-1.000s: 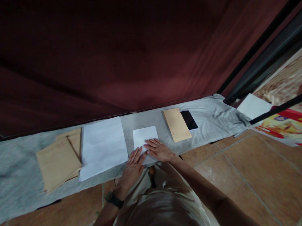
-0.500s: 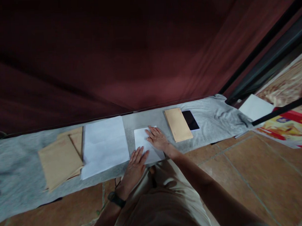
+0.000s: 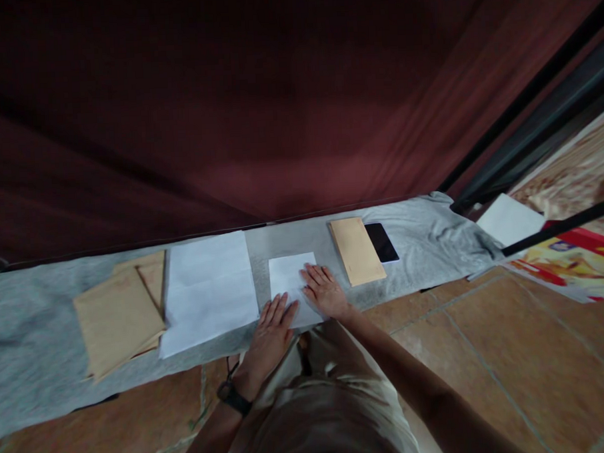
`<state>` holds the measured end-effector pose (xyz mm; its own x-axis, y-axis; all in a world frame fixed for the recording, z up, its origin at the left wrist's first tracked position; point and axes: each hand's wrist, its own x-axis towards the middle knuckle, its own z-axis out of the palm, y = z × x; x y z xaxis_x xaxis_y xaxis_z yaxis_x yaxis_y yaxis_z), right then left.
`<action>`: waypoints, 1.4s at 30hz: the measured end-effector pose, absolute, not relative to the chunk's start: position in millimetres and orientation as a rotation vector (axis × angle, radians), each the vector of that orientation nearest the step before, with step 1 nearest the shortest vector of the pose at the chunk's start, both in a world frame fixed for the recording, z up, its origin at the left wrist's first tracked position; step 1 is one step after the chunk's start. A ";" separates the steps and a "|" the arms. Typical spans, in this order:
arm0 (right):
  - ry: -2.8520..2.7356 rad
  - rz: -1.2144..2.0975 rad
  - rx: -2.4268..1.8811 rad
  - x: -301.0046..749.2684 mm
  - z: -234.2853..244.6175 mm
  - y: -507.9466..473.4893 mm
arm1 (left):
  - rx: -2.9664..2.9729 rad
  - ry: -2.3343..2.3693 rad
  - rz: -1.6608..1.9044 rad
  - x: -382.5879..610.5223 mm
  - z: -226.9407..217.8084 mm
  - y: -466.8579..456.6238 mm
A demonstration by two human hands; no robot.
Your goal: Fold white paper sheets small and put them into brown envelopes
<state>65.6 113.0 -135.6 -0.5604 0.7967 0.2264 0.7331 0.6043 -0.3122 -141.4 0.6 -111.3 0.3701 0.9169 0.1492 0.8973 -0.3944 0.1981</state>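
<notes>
A small folded white paper (image 3: pixel 288 275) lies on a grey cloth (image 3: pixel 31 332) spread over the floor. My left hand (image 3: pixel 269 335) lies flat on the paper's near left corner, fingers stretched out. My right hand (image 3: pixel 325 292) presses flat on the paper's right side, fingers spread. To the left of the paper is a larger white sheet (image 3: pixel 207 291). A brown envelope (image 3: pixel 356 249) lies to the right of it, beside a black phone (image 3: pixel 381 242).
A pile of brown envelopes (image 3: pixel 118 318) sits at the left on the cloth. A dark red curtain (image 3: pixel 227 123) hangs behind. Brown floor tiles (image 3: pixel 512 351) extend to the right, with a white sheet (image 3: pixel 509 219) and a colourful printed bag (image 3: pixel 568 258) at the far right.
My right hand slid up the folded paper, then came back down toward its right side. My left hand stayed on the near corner.
</notes>
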 end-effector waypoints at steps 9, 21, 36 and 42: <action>-2.546 0.288 -1.098 82.0 -130.1 83.4 | 2.533 1.684 0.355 -126.6 -103.0 10.1; -2.598 0.347 -1.033 102.9 -121.4 70.0 | 2.517 1.702 0.289 -133.2 -112.4 13.5; -2.335 0.756 -0.863 132.1 -117.0 69.9 | 2.335 1.585 0.635 -165.0 -109.1 6.2; -2.265 0.654 -1.143 120.2 -119.6 74.6 | 2.042 1.752 0.861 -160.0 -116.5 7.1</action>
<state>120.2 74.6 -119.6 -0.5117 0.8285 0.2276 0.5794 0.5283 -0.6206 -160.0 7.1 -116.5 0.0688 0.9692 0.2363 0.7791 -0.2002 0.5941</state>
